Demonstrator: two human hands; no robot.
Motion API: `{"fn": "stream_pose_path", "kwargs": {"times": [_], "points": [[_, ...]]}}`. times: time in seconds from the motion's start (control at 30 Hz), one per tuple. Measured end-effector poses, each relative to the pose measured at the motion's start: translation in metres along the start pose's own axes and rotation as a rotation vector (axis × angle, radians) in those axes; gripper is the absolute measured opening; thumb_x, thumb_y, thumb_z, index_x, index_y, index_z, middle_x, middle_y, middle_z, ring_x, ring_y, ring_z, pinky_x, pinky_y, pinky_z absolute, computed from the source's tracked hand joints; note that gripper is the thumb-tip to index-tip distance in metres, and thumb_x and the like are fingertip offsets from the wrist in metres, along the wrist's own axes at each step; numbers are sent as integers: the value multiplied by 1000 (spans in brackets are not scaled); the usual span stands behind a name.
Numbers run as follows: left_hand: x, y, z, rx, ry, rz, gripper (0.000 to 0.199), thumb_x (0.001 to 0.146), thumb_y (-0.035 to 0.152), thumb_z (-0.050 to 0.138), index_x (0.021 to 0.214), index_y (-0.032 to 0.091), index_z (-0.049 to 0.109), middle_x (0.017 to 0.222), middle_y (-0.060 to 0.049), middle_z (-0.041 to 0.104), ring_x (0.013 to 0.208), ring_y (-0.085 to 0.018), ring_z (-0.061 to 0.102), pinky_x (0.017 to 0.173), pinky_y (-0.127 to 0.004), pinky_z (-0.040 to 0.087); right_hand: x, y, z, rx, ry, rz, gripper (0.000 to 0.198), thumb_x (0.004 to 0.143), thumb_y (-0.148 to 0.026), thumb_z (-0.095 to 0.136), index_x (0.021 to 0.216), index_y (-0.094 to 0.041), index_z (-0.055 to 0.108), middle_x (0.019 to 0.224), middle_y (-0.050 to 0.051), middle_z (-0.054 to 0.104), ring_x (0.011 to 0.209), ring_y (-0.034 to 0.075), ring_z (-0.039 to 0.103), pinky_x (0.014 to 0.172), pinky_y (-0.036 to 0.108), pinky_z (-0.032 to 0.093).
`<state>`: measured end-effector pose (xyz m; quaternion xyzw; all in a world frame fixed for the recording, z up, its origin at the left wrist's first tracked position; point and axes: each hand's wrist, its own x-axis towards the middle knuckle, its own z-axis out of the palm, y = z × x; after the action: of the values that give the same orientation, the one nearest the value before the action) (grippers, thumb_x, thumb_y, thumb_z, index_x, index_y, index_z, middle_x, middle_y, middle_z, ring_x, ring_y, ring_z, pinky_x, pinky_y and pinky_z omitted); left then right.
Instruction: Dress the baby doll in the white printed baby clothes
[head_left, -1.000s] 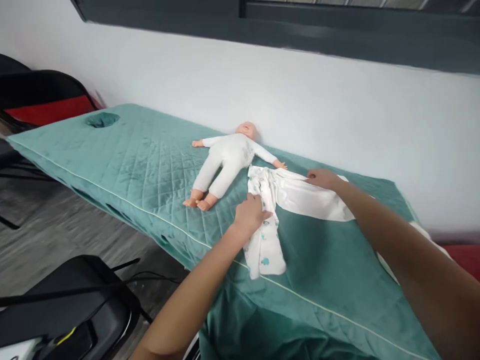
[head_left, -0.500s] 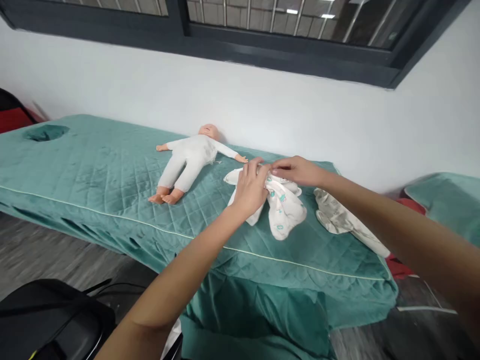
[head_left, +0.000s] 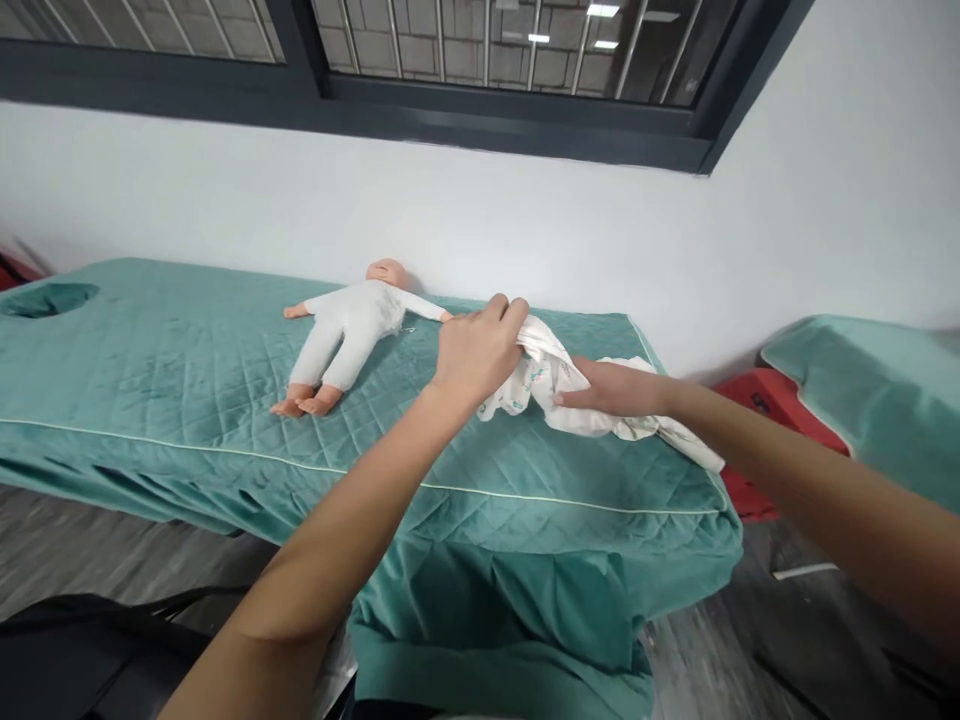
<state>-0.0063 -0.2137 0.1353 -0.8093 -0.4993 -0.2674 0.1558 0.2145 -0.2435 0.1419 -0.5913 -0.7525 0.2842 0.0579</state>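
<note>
1. Left hand (head_left: 480, 350) in the middle of the frame — fingers shut tight on the top of the white baby cloth (head_left: 551, 385), lifting it.
2. Right hand (head_left: 611, 390) just right of it — fingers flat and together, pressing on the cloth.
3. Cloth bunched on the green bed (head_left: 187, 340), right of middle.
4. Baby doll (head_left: 345, 330) lying face up, left of the hands.

Teal quilted cover (head_left: 187, 340), white doll suit (head_left: 346, 325), white teal-printed garment (head_left: 536, 380).
</note>
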Motion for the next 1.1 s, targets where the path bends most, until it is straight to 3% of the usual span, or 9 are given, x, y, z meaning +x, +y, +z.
{"fn": "stream_pose_path", "kwargs": {"times": [0.2,0.3,0.37,0.47,0.53,0.6,0.67,0.93,1.1], "points": [[-18,34,-9,-90,-49,-107,35,88,14,51,122,22,55,116,-10,65,84,-22,68,69,-33,47,9,-5,62,731,39,87,50,87,-52,63,126,-22,56,108,10,71,90,24,67,63,31,55],[-36,40,-11,-302,-187,-79,42,88,21,57,129,24,53,123,-8,62,85,-22,68,68,-34,51,21,-2,84,1152,84,19,35,89,-42,57,118,-23,59,106,8,72,89,22,69,70,33,58],[-45,35,-11,-516,-304,-3,40,89,30,62,128,27,55,123,-6,62,87,-21,68,72,-34,54,28,2,91,1281,97,-27,31,89,-43,53,109,-22,62,106,8,73,94,24,69,77,36,59],[-53,17,-3,-711,-289,53,42,89,34,64,130,31,57,131,-4,59,110,-22,64,96,-37,53,34,3,91,1339,159,-24,33,89,-47,50,105,-22,64,112,8,73,107,27,68,84,39,58],[-55,4,9,-695,-221,35,59,85,32,70,140,32,49,144,-6,51,134,-27,50,114,-44,42,34,-3,87,1364,205,-34,38,89,-51,50,111,-24,65,120,8,72,116,29,65,88,41,58],[-55,-6,25,-685,-214,31,84,77,33,78,150,31,37,155,-9,40,146,-29,37,120,-47,35,33,-14,85,1380,234,-72,42,88,-54,50,116,-25,65,128,8,70,121,30,63,92,43,57],[-56,-12,39,-726,-191,8,96,72,35,82,153,28,31,157,-12,38,147,-29,36,121,-45,35,30,-25,84,1380,246,-119,45,88,-53,53,122,-26,64,132,7,68,123,30,61,97,44,56],[-74,-27,59,-804,30,-222,61,77,29,76,133,21,53,132,-9,64,121,-24,62,104,-37,49,15,-28,101,1285,27,-287,51,94,-47,61,142,-32,53,147,4,56,132,26,57,113,46,45],[-92,-82,49,-685,175,-310,53,80,27,69,131,18,54,132,-11,65,122,-24,62,105,-37,47,3,-5,113,947,37,-302,57,94,-52,61,146,-35,47,155,7,48,140,28,49,115,53,41]]}}
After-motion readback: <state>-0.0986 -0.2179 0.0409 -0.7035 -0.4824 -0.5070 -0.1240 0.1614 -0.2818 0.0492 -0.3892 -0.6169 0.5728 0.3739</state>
